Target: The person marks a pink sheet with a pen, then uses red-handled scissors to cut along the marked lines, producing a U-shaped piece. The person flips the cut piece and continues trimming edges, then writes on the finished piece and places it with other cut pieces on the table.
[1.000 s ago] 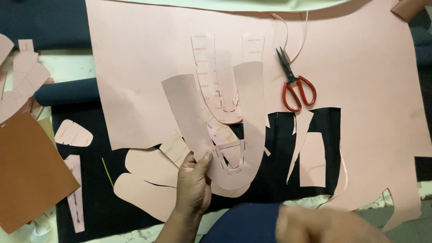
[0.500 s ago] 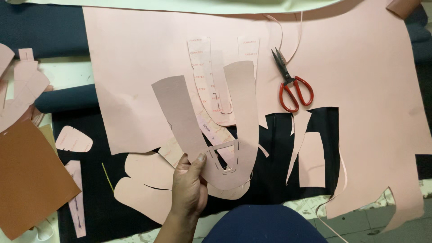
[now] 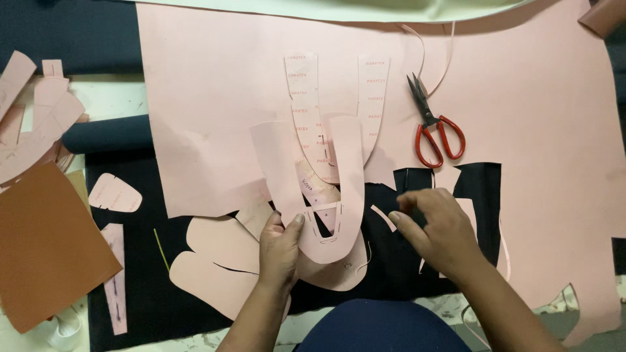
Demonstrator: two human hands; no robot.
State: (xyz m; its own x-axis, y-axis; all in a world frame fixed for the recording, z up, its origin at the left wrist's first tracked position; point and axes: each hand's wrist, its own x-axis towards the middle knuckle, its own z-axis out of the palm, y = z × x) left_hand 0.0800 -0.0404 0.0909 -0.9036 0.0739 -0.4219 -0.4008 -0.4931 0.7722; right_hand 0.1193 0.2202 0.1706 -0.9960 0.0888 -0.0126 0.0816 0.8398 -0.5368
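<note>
My left hand point(image 3: 280, 251) grips the curved bottom of a pink U-shaped cut piece point(image 3: 342, 189), thumb on top, holding it over a paler U-shaped paper pattern point(image 3: 306, 104) that lies on the big pink sheet point(image 3: 215, 91). My right hand point(image 3: 438, 233) hovers just right of the U piece, fingers bent and pinched together above a thin curved pink offcut strip point(image 3: 383, 217) on the black surface. Whether it holds the strip is unclear. Rounded pink cut pieces point(image 3: 215, 261) lie under my left wrist.
Red-handled scissors point(image 3: 432, 130) rest on the pink sheet at the upper right. A brown sheet point(image 3: 45, 248) and small pink cut-outs point(image 3: 114, 193) lie at the left, with a dark roll point(image 3: 104, 133) and more pink scraps point(image 3: 32, 124) above them.
My right hand has come into view from below and reached beside the U piece. My left hand has turned the U piece more upright, its arms now pointing away from me.
</note>
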